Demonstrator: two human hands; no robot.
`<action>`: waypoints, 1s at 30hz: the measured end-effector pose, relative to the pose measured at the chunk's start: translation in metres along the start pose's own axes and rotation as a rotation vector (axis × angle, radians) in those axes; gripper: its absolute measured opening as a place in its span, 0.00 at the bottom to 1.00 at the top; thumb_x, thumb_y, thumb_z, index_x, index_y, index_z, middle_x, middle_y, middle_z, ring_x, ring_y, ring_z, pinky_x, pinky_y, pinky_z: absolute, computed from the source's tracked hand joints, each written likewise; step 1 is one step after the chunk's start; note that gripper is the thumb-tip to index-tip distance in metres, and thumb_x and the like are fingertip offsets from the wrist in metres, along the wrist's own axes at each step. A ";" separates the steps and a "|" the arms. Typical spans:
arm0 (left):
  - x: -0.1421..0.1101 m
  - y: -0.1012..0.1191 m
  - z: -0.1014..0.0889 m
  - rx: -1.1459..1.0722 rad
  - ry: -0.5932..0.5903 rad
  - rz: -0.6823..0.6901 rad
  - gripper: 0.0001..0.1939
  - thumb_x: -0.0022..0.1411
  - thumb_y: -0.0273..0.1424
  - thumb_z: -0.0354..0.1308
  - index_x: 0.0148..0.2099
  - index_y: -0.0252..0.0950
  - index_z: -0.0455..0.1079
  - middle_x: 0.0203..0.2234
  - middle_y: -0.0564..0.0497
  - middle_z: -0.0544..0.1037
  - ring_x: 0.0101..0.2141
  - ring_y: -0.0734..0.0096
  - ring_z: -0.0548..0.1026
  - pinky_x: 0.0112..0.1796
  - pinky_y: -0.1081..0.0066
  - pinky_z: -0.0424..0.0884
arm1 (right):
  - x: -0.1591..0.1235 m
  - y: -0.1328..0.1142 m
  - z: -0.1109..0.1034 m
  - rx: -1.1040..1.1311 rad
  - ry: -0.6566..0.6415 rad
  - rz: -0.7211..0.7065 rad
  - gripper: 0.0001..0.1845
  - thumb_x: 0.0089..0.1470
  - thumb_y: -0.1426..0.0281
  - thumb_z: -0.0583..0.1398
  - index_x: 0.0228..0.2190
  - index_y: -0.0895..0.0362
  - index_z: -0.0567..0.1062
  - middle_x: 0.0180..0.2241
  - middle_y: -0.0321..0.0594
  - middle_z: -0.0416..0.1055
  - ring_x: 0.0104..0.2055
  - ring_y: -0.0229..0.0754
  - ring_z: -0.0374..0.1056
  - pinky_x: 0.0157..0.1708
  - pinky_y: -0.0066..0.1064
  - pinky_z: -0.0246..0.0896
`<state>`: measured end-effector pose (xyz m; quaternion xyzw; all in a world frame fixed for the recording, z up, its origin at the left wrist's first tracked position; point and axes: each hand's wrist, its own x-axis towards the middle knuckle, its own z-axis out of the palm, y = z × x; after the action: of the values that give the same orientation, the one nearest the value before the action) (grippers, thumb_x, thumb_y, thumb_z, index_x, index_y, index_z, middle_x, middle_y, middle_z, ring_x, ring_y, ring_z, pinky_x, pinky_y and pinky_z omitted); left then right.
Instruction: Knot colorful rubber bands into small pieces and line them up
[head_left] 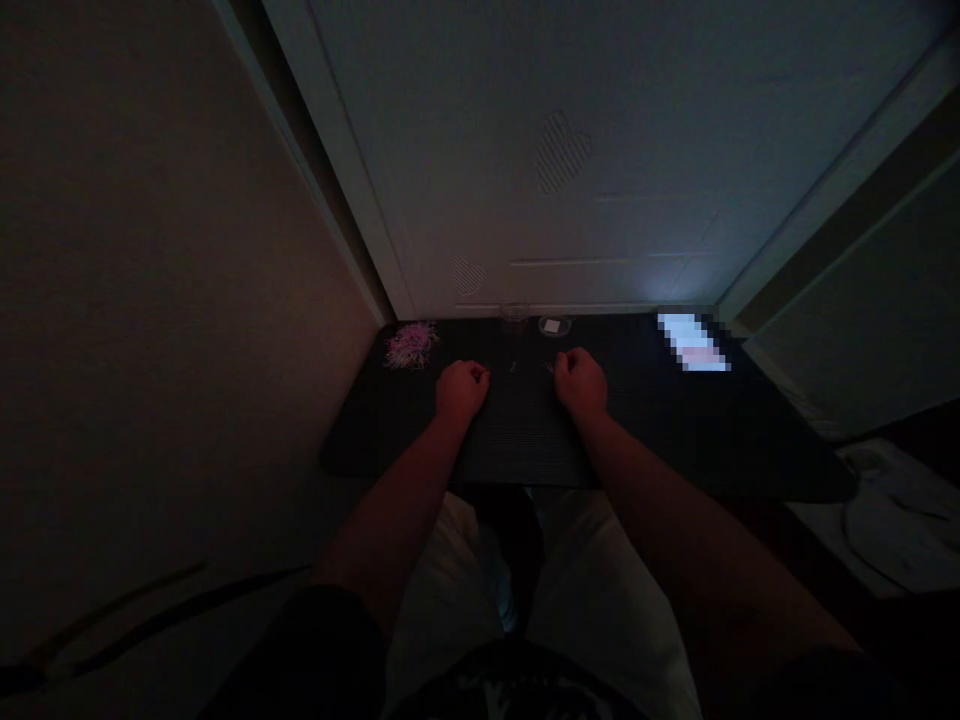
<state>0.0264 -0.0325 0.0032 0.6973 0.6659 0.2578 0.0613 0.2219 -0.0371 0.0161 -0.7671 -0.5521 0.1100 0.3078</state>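
My left hand [459, 390] rests on the dark table with thumb and finger pinched together; whatever is between them is too small and dim to name. Across from it, my right hand [583, 382] is also closed in a pinch, and a few thin strands show at its fingertips. A tiny thin piece [514, 367] lies on the tabletop between the two hands. Left of my left hand sits a tangled heap of thin pink and whitish strands [410, 345].
Behind my hands stand a clear round container [514, 318] and a clear shallow dish [555, 327] with a white square in it. A bright, pixelated screen [694, 342] lies at the right on the dark table [517, 440]. A pale panel [480, 150] rises directly behind the table.
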 end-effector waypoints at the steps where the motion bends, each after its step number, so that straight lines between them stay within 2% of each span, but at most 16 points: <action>1: 0.000 0.000 0.000 0.005 -0.002 -0.001 0.12 0.58 0.37 0.52 0.37 0.38 0.74 0.34 0.46 0.75 0.36 0.65 0.72 0.39 0.67 0.66 | 0.000 0.001 0.000 0.013 0.000 -0.004 0.19 0.57 0.59 0.47 0.33 0.57 0.72 0.33 0.44 0.73 0.35 0.44 0.67 0.32 0.31 0.54; 8: -0.002 0.003 -0.004 0.032 0.002 -0.016 0.12 0.59 0.35 0.50 0.35 0.37 0.74 0.34 0.45 0.75 0.36 0.65 0.72 0.39 0.67 0.66 | 0.000 0.005 -0.002 0.096 0.014 -0.033 0.19 0.57 0.60 0.47 0.32 0.58 0.72 0.31 0.44 0.72 0.33 0.42 0.65 0.31 0.29 0.53; 12: -0.003 0.001 -0.006 -0.043 0.033 -0.002 0.13 0.59 0.34 0.50 0.35 0.36 0.74 0.33 0.45 0.76 0.36 0.66 0.72 0.40 0.67 0.66 | 0.000 0.005 -0.002 0.108 0.019 -0.034 0.19 0.57 0.59 0.47 0.31 0.58 0.71 0.30 0.43 0.72 0.32 0.42 0.64 0.31 0.29 0.53; 16: 0.000 -0.002 -0.005 -0.119 0.085 -0.068 0.14 0.60 0.36 0.49 0.35 0.35 0.74 0.32 0.46 0.76 0.35 0.66 0.72 0.40 0.68 0.66 | 0.000 0.005 -0.001 0.130 0.032 -0.042 0.18 0.56 0.59 0.48 0.29 0.57 0.71 0.30 0.43 0.72 0.32 0.41 0.64 0.31 0.29 0.53; 22: 0.006 0.001 -0.002 -0.125 0.005 -0.156 0.14 0.57 0.40 0.52 0.35 0.38 0.75 0.30 0.47 0.78 0.32 0.65 0.73 0.34 0.68 0.67 | 0.000 0.005 -0.001 0.146 0.030 -0.018 0.18 0.56 0.60 0.48 0.30 0.57 0.71 0.30 0.42 0.72 0.32 0.41 0.64 0.32 0.30 0.53; 26: 0.003 0.002 -0.002 -0.121 0.007 -0.131 0.15 0.57 0.42 0.53 0.35 0.37 0.74 0.32 0.46 0.77 0.33 0.65 0.73 0.36 0.67 0.67 | 0.000 0.005 0.000 0.171 0.040 -0.031 0.17 0.55 0.60 0.49 0.28 0.57 0.71 0.28 0.42 0.71 0.31 0.41 0.64 0.31 0.30 0.52; 30: 0.000 0.002 -0.002 -0.082 0.068 -0.046 0.18 0.55 0.43 0.56 0.43 0.37 0.71 0.38 0.46 0.74 0.39 0.67 0.71 0.42 0.68 0.66 | 0.001 0.008 0.002 0.211 0.067 -0.048 0.18 0.55 0.59 0.49 0.27 0.57 0.71 0.27 0.42 0.70 0.29 0.41 0.63 0.30 0.30 0.51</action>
<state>0.0274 -0.0333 0.0060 0.6697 0.6722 0.3070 0.0732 0.2276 -0.0371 0.0100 -0.7202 -0.5450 0.1345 0.4076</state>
